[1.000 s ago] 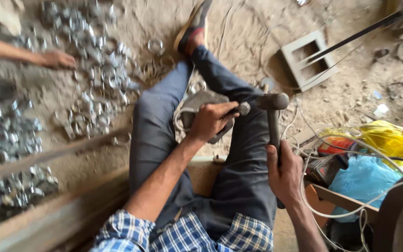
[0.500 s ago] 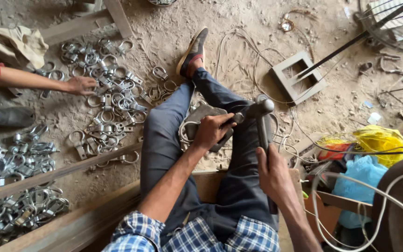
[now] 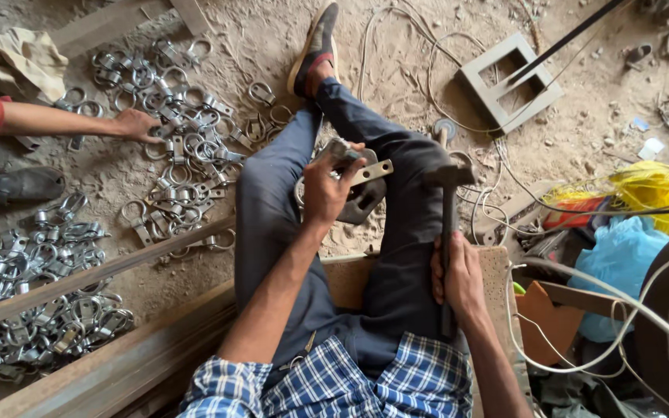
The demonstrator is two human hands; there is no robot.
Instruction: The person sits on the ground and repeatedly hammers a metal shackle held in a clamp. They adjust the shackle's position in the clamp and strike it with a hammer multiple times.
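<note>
I sit on a low wooden seat (image 3: pixel 497 267) with my legs in dark trousers stretched over the sandy ground. My left hand (image 3: pixel 325 190) grips a flat metal clamp piece (image 3: pixel 367 172) between my knees, just above a dark metal block (image 3: pixel 361 203). My right hand (image 3: pixel 457 275) holds the handle of a hammer (image 3: pixel 448 190), whose head rests near my right knee, a little to the right of the clamp piece.
Heaps of shiny metal ring clamps (image 3: pixel 176 139) lie at the left, more (image 3: pixel 40 310) at lower left. Another person's hand (image 3: pixel 135 124) reaches into them. A metal bar (image 3: pixel 94 275) crosses the left. A grey frame (image 3: pixel 509 81), cables, yellow and blue bags (image 3: pixel 621 255) crowd the right.
The view has shifted, showing more of the clamps at left. My left hand has lifted the clamp piece slightly and the hammer head now sits apart from it, to the right.
</note>
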